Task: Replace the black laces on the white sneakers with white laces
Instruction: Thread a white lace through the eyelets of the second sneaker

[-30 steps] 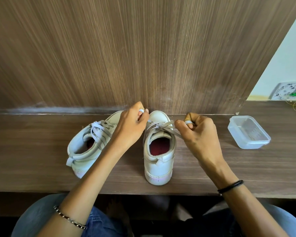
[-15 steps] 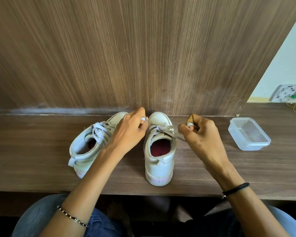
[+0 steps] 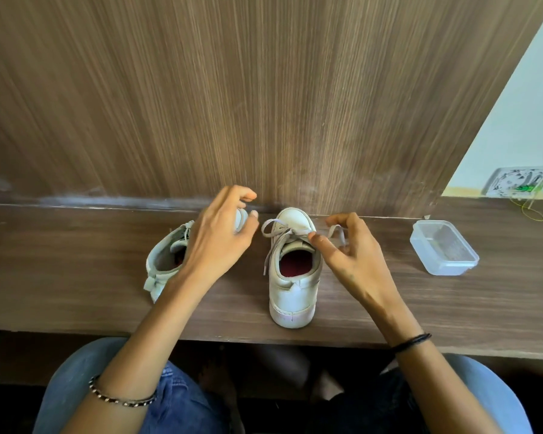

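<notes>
**Figure. Finishing the bow on the second sneaker (head view).** Two white sneakers are shown on a wooden desk [image 3: 60, 261], toes toward the back panel [image 3: 264, 89]. The right sneaker [image 3: 292, 289] stands upright at centre, and the left sneaker [image 3: 157, 270] is tipped outward beside it and partly hidden by the left hand [image 3: 220, 242]. Both are threaded with pale laces, and no black lace is seen.

The white lace [image 3: 292, 231] of the right sneaker is tied in a bow, with one loop lying to the left and one free end hanging down the shoe's side. The left hand is held above the left sneaker with its fingers loosely curled and nothing in them. The right hand [image 3: 351, 258] is held at the bow's right loop with its fingers relaxed. It cannot be told whether that loop is pinched or merely touched.

The step is judged to be the setting of the bow, and the task is judged nearly complete. For a good result, both loops are best drawn outward evenly and the knot seated flat on the tongue. The free ends should be matched in length, and the shoe should be steadied so it is not dragged.

A clear plastic container [image 3: 442, 249] stands well apart at the right, and a wall plate [image 3: 521, 181] is mounted beyond it. No brand, label or legible writing is visible anywhere.
</notes>
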Demonstrator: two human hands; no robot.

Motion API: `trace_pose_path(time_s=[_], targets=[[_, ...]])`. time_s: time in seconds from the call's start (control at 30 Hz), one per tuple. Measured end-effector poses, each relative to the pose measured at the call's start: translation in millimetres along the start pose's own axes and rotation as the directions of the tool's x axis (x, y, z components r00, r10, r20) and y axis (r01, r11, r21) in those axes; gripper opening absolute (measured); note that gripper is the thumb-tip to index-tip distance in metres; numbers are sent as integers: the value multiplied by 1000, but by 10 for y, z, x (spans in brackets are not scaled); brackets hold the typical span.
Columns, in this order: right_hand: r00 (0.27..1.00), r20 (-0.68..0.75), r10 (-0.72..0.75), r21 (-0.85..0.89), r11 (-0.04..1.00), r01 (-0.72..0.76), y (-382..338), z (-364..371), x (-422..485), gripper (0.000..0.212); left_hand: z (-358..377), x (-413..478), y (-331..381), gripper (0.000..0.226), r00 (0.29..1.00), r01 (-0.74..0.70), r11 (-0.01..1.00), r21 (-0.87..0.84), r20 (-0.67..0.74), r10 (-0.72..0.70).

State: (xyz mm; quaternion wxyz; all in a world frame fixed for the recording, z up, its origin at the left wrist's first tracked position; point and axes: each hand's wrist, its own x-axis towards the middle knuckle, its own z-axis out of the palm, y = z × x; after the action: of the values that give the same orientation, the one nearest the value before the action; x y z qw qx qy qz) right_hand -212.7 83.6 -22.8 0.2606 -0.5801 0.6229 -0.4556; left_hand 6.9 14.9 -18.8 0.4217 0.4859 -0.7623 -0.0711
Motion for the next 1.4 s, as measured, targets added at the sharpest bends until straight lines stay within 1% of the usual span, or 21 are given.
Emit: trace_pose_path(time_s=[0.1, 0.13, 0.2, 0.3, 0.33, 0.4, 0.43, 0.47, 0.53, 0.57, 0.63, 0.67, 0.7, 0.83, 0.97, 1.07, 1.13, 1.3, 1.4], targets=[[995, 78, 69, 17, 997, -70, -5, 0, -95, 31, -229, 5, -134, 26, 993, 60, 988, 142, -110, -45], [989, 107, 98, 26, 995, -101, 2, 7, -107, 33, -295, -6, -174, 27, 989, 103, 975, 197, -124, -79], [979, 145, 143, 3, 989, -145, 8, 36, -120, 36, -406, -45, -252, 26, 974, 221, 931, 291, -109, -198], [971, 155, 182, -68, 983, -173, 2, 88, -110, 38, -515, -116, -380, 33, 912, 382, 845, 373, -4, -410], [970, 149, 191, -81, 980, -180, 1, 106, -101, 39, -554, -140, -428, 37, 879, 423, 831, 361, 59, -473], [970, 137, 203, -95, 977, -191, 14, 129, -85, 40, -631, -156, -467, 46, 807, 523, 825, 216, 188, -560], [970, 136, 203, -102, 976, -191, 14, 141, -84, 40, -664, -169, -471, 41, 778, 566, 811, 151, 227, -585], [970, 133, 202, -109, 976, -189, 15, 146, -85, 40, -678, -183, -474, 29, 758, 587, 799, 128, 261, -598], [971, 129, 201, -124, 975, -185, 14, 153, -80, 37, -684, -200, -531, 10, 723, 592, 782, 195, 301, -622], [971, 126, 205, -133, 973, -188, 10, 154, -76, 36, -685, -213, -551, 9, 705, 590, 773, 235, 318, -635], [969, 121, 216, -156, 968, -197, 0, 163, -70, 37, -698, -231, -641, 6, 699, 565, 766, 307, 317, -641], [968, 118, 222, -168, 965, -201, -2, 168, -66, 38, -714, -232, -677, 2, 707, 554, 766, 325, 302, -639], [968, 113, 224, -177, 963, -202, 1, 175, -61, 39, -736, -234, -716, 3, 715, 552, 767, 326, 288, -637], [971, 106, 216, -195, 962, -193, 21, 178, -56, 33, -743, -242, -673, 8, 762, 512, 819, 258, 304, -572], [976, 100, 195, -178, 968, -175, 44, 174, -55, 27, -569, -255, -374, 21, 803, 421, 884, 203, 370, -467], [977, 103, 188, -172, 971, -169, 60, 162, -61, 27, -421, -230, -222, 27, 822, 387, 909, 154, 389, -416], [977, 99, 188, -162, 972, -171, 57, 147, -63, 28, -341, -224, -163, 24, 823, 377, 915, 141, 403, -401], [981, 93, 172, -154, 976, -157, 55, 139, -68, 24, -257, -215, -80, 22, 814, 399, 906, 141, 399, -421], [983, 97, 158, -157, 977, -141, 59, 145, -72, 30, -267, -199, -108, 25, 807, 414, 900, 133, 403, -431]])
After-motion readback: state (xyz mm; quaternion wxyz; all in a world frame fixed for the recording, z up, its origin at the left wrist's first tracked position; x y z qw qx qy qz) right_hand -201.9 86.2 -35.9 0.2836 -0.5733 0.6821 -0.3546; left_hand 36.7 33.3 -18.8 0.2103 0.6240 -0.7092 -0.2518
